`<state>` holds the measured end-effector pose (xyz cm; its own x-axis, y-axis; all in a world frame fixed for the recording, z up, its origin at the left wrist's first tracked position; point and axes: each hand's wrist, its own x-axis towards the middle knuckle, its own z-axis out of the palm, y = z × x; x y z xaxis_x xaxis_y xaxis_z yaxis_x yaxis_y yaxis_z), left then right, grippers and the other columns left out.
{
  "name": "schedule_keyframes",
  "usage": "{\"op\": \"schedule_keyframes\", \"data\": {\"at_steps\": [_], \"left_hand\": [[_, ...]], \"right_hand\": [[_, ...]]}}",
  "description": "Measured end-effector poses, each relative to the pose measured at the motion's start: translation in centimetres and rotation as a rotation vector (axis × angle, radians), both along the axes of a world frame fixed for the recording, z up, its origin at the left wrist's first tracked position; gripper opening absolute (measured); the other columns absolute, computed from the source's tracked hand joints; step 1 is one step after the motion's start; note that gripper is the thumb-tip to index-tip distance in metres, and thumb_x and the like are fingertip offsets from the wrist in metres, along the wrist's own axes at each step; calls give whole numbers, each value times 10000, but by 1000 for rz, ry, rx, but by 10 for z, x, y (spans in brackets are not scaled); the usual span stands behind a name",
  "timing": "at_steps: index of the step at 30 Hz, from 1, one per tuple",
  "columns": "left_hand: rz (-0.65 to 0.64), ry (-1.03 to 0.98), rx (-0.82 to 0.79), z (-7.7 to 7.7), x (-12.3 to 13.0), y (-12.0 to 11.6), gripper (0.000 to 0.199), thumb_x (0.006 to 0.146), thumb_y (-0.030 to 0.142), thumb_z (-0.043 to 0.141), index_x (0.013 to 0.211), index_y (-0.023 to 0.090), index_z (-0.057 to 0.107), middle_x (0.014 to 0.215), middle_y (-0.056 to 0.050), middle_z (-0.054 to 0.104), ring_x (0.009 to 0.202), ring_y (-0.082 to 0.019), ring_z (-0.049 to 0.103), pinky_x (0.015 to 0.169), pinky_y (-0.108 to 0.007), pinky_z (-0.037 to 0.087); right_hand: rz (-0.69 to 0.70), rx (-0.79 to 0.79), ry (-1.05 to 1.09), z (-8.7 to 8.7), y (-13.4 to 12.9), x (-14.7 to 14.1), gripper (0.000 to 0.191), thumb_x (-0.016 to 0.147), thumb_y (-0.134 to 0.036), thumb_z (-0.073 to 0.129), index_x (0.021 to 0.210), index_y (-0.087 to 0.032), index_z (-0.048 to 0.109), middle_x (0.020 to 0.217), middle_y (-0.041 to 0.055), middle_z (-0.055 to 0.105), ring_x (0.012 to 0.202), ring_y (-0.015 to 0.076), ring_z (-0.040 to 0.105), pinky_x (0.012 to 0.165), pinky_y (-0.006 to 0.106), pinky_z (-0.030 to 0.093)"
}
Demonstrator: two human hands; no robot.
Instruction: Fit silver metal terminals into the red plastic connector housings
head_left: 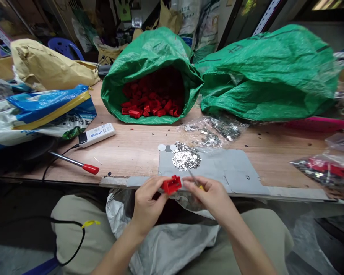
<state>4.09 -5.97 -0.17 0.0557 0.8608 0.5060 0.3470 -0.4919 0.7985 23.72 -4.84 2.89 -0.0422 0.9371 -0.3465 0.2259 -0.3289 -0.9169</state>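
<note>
My left hand (149, 202) is closed on a small red plastic housing (172, 185), its hollow side turned up toward me. Close to its right, my right hand (208, 194) pinches a thin metal-tipped tool with a yellow handle (201, 187), maybe tweezers or a small screwdriver; its tip points up and left. Just beyond the hands lies a heap of small shiny metal pieces (186, 156) on a grey mat (232, 164). Below the hands, a whitish sack (174, 240) hangs open over the lap.
A green sack (154, 46) full of red housings (149, 103) lies at the back, with another green sack (269, 72) to its right. Nearer are a plastic bag of metal pieces (215, 131), a white handheld device (97, 134) and a red-tipped lever (88, 168).
</note>
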Motion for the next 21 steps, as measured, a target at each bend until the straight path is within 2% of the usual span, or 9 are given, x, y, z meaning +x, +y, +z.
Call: {"op": "schedule_keyframes", "data": {"at_steps": [2, 3, 5, 7, 12, 21], "left_hand": [[54, 70, 1, -3, -5, 9, 290, 889, 86, 662, 1140, 228, 698, 1068, -42, 747, 997, -179, 697, 909, -301, 556], [63, 98, -4, -5, -7, 14, 302, 891, 74, 647, 1147, 228, 696, 1079, -44, 742, 1012, -184, 690, 914, -312, 553], [55, 133, -35, -7, -9, 20, 321, 882, 57, 641, 1146, 229, 697, 1076, -42, 735, 1013, -186, 683, 902, -317, 553], [44, 136, -84, -8, -10, 24, 318, 869, 66, 661, 1138, 233, 700, 1074, -38, 729, 1008, -186, 682, 884, -312, 556], [4, 112, -154, -8, -10, 27, 292, 887, 117, 672, 1148, 245, 692, 1127, -35, 733, 1062, -195, 680, 933, -331, 543], [-9, 169, -184, -8, -6, 26, 218, 922, 242, 678, 1141, 246, 680, 1087, -36, 747, 1025, -205, 691, 895, -327, 534]], "right_hand": [[-134, 204, -431, 2, 14, 3, 255, 840, -445, 685, 831, -192, 716, 600, 21, 601, 554, 186, 518, 522, 269, 315], [-159, 256, -603, 3, 19, 3, 192, 859, -385, 664, 818, -204, 712, 633, 30, 638, 607, 214, 560, 557, 283, 329], [-121, 258, -833, 3, 29, -2, 126, 890, -309, 643, 822, -218, 696, 661, 30, 676, 652, 241, 600, 582, 293, 326], [-54, 229, -949, 2, 33, -9, 105, 920, -279, 633, 847, -223, 685, 679, 27, 691, 665, 247, 619, 572, 288, 308], [2, 210, -1027, 2, 32, -20, 99, 964, -261, 616, 911, -223, 692, 764, 42, 722, 725, 255, 651, 578, 284, 307], [-14, 224, -901, -5, 31, -10, 100, 928, -304, 629, 890, -230, 684, 783, 25, 726, 735, 243, 653, 629, 286, 370]]}}
